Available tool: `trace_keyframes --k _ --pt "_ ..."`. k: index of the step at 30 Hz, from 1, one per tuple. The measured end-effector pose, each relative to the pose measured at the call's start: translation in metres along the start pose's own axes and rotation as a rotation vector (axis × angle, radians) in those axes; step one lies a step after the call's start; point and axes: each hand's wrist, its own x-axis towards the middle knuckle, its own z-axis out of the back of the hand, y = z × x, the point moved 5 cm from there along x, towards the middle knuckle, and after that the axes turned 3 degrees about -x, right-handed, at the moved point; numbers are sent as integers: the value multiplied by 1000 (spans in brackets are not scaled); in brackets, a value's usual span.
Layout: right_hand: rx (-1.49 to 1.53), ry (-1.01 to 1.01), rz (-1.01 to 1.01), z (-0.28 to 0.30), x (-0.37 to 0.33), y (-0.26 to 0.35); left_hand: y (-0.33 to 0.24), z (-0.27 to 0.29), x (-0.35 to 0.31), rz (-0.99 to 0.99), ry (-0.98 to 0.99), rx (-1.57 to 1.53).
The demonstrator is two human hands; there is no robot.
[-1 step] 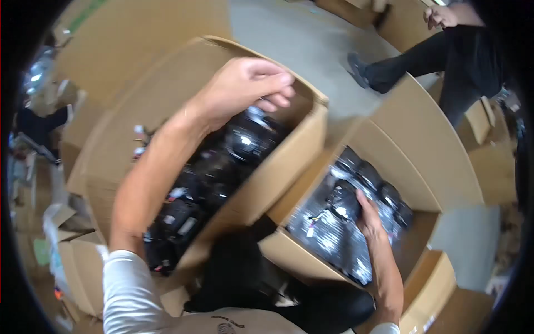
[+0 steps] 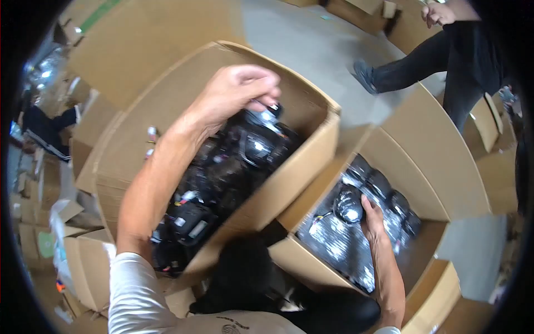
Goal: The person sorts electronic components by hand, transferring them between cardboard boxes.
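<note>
My left hand (image 2: 245, 88) is raised over the left cardboard box (image 2: 295, 195), its fingers curled together. Whatever they may hold cannot be made out. Below it, that box contains a jumble of glossy black, rounded parts (image 2: 257, 147) with small connectors and wires among them. My right hand (image 2: 374, 218) reaches into the right cardboard box (image 2: 317, 264) and grips a round black part (image 2: 349, 204) in shiny clear wrap from its right side. Under it lies a layer of black parts in shiny plastic film (image 2: 334, 239), with several rounded black tops (image 2: 378, 182) along the far side.
Raised flaps (image 2: 428, 145) stand at the right box's far side. Beyond, another person's dark-trousered leg (image 2: 414, 67) stretches over the grey floor (image 2: 300, 44). My dark-clad knees (image 2: 239, 273) sit close to both boxes. More cartons (image 2: 89, 267) are at the left.
My left hand has drawn back a little to the left, away from the left box's far right corner. The view has shifted slightly. My right hand keeps its grip on the round black part.
</note>
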Motion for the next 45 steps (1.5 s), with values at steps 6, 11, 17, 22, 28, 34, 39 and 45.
trace_keyframes --k 6,11,17,22,28,34,39,45 --pt "-914 -131 18 -3 40 -46 129 110 -48 224 -238 401" --pt "-1190 -152 293 -22 8 -10 229 75 3 141 134 563" --pt "-944 -168 640 -91 -86 129 260 115 30 315 317 239" --pt "-1135 445 1097 -305 -85 190 280 95 29 282 25 760" --pt "-1962 941 1586 -407 11 80 210 101 13 -247 232 303" --pt "-2224 941 1383 -394 30 90 215 119 -17 343 -23 121" --pt "-1876 1019 1352 -383 16 126 200 132 -14 136 -152 456" --pt "-867 638 736 -293 -74 272 63 165 -62 -122 -563 520"
